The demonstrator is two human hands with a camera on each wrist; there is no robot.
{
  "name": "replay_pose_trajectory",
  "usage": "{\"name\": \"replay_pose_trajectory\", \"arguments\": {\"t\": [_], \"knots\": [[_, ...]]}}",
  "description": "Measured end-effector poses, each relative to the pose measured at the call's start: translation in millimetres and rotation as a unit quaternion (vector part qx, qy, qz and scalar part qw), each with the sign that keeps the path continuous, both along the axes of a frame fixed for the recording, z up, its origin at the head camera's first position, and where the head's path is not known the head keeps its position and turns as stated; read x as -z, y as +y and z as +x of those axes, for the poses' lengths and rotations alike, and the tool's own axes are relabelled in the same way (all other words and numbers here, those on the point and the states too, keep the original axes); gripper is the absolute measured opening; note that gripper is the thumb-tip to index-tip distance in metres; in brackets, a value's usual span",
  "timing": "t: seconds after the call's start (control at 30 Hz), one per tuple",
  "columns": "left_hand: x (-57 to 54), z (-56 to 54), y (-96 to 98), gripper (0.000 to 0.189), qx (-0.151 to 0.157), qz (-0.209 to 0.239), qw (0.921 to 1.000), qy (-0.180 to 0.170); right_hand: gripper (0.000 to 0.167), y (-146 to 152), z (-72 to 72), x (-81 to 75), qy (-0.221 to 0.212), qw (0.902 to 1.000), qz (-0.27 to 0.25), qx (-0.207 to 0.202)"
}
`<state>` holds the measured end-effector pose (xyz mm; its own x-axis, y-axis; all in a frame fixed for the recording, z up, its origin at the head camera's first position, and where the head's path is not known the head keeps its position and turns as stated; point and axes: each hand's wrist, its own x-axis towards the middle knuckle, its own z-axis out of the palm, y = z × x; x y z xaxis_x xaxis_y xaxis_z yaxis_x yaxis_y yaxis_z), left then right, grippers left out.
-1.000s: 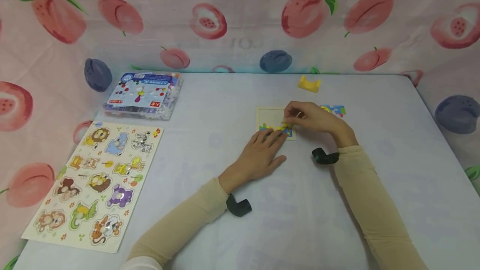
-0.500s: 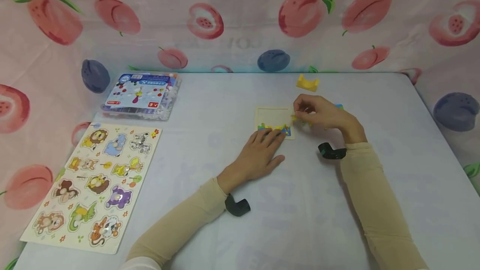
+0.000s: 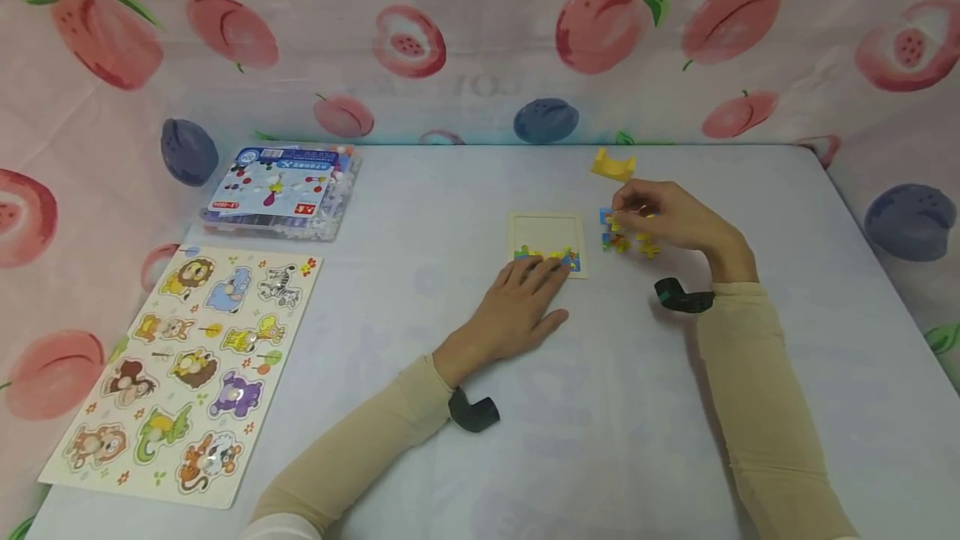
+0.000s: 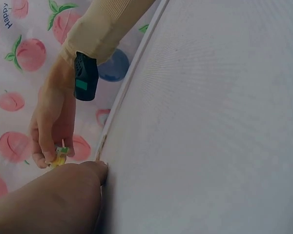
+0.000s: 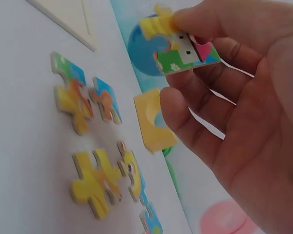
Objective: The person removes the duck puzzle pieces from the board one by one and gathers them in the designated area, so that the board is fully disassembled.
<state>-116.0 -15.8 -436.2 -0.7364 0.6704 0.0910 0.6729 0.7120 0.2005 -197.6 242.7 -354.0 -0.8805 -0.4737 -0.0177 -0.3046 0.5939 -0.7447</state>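
Observation:
My left hand (image 3: 513, 311) lies with fingers extended over the near edge of a small square wooden puzzle tray (image 3: 546, 216). Along the tray's near side runs a row of coloured jigsaw pieces, partly hidden by those fingers. To the right of the tray, my right hand (image 3: 678, 219) pinches a jigsaw piece (image 5: 188, 53) between thumb and fingers, raised above the table. That piece is yellow, green and white with a bit of pink. Several loose jigsaw pieces (image 5: 95, 183), mostly yellow and blue, lie on the table below this hand.
Behind the right hand stands a yellow block with a curved notch (image 3: 613, 166). A wooden animal puzzle board (image 3: 206, 330) lies at the left, with a clear plastic box of parts (image 3: 277, 190) beyond it. A fruit-patterned cloth (image 3: 465, 40) hangs along the table's back edge.
My right hand has moved right, from over the tray to above the loose pieces, uncovering the tray's right side. The left hand has stayed on the tray.

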Motion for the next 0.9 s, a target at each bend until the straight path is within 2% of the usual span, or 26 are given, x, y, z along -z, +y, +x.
{"name": "replay_pose_trajectory", "arguments": {"t": [0.23, 0.63, 0.9], "knots": [[-0.4, 0.3, 0.0, 0.059, -0.002, -0.002, 1.0, -0.009, 0.015, 23, -11.9, 17.7, -0.016, 0.9991, 0.026, 0.03], [-0.2, 0.4, 0.1, 0.059, -0.004, -0.007, 0.9999, -0.011, 0.02, 45, -11.0, 20.0, -0.051, 0.995, 0.06, 0.062], [0.7, 0.9, 0.4, 0.059, -0.004, -0.004, 0.9999, -0.01, 0.022, 58, -6.8, 18.6, -0.052, 0.9919, 0.084, 0.081]]}}
